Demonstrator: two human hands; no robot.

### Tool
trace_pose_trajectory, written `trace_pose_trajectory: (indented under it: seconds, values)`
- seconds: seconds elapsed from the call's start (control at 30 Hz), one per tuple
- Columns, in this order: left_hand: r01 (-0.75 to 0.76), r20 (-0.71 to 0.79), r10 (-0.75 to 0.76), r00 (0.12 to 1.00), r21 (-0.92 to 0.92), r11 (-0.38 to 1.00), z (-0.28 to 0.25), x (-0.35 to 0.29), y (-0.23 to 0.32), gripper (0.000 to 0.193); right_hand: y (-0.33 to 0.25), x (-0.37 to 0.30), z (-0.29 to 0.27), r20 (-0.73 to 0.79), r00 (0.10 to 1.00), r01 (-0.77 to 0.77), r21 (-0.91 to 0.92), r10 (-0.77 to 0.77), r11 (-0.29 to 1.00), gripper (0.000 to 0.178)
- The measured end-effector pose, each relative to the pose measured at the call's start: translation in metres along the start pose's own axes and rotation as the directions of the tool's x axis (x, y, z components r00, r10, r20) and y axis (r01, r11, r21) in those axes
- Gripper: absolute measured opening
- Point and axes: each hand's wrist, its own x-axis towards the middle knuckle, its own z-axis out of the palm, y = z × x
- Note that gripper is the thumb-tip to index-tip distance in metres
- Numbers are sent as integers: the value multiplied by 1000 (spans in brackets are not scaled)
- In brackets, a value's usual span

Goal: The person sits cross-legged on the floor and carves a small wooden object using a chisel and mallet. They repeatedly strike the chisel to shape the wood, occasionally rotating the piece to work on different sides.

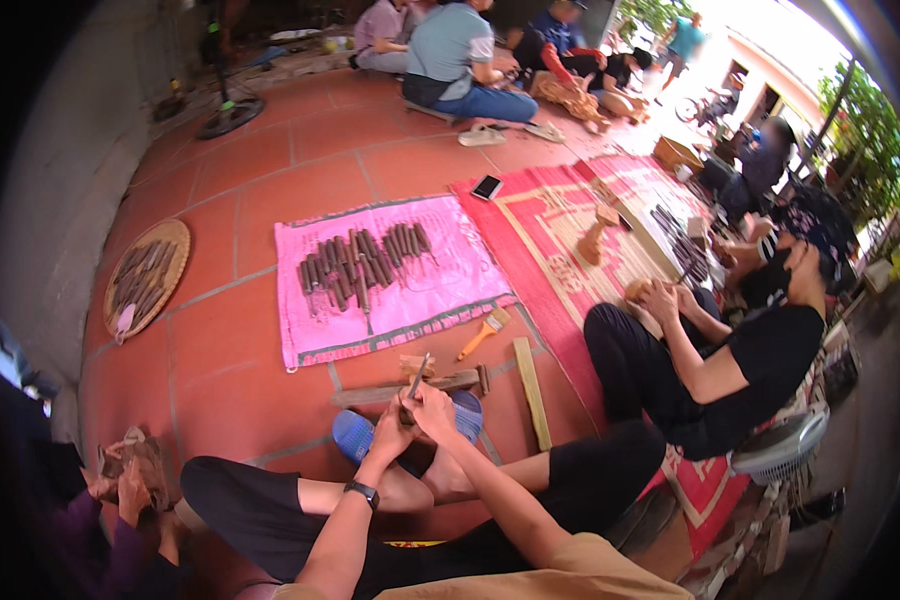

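Note:
My left hand [392,433] and my right hand [433,412] are close together over my crossed legs, both with fingers closed. A thin grey metal tool [419,374], narrow like a chisel blade, points up and away from between them. My right hand grips it. What my left fingers hold is hidden. Blue sandals [352,434] are beneath and beside my hands. Just past them, a long wooden piece [390,392] and smaller wood scraps lie on the tiles. A flat brush [484,334] with an orange handle lies farther out.
A pink cloth [390,215] bears several dark-handled tools [355,265]. A round basket [181,240] of similar tools stands left. A wooden strip [531,390] lies near the red mat [560,330], with a phone [487,187] farther off. People sit working at right, lower left and back.

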Motion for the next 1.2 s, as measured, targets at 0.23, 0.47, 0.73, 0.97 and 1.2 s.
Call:
trace_pose_trajectory:
  seconds: [0.23, 0.47, 0.73, 0.97, 1.2]
  values:
    - [25, -65, -23, 998, 31, 999, 5, 1, -12, 83, 1, 1, 0, 39, 999, 7, 97, -11, 995, 15]
    - [32, -42, -29, 999, 85, 996, 0, -2, 20, 91, 7, 9, -16, -80, 994, -50, 223, 70, 973, 19]
    - [18, -52, -15, 999, 57, 998, 5, 3, 6, 82, 30, 16, -9, -66, 997, -19, 206, 33, 978, 18]
    - [5, -42, -4, 999, 24, 1000, 3, 1, 11, 81, 24, 11, -15, 22, 999, -36, 236, 32, 971, 16]
    - [43, -5, -43, 999, 48, 998, -3, -1, 14, 84, 18, 5, -11, 83, 996, -45, 201, 29, 979, 13]
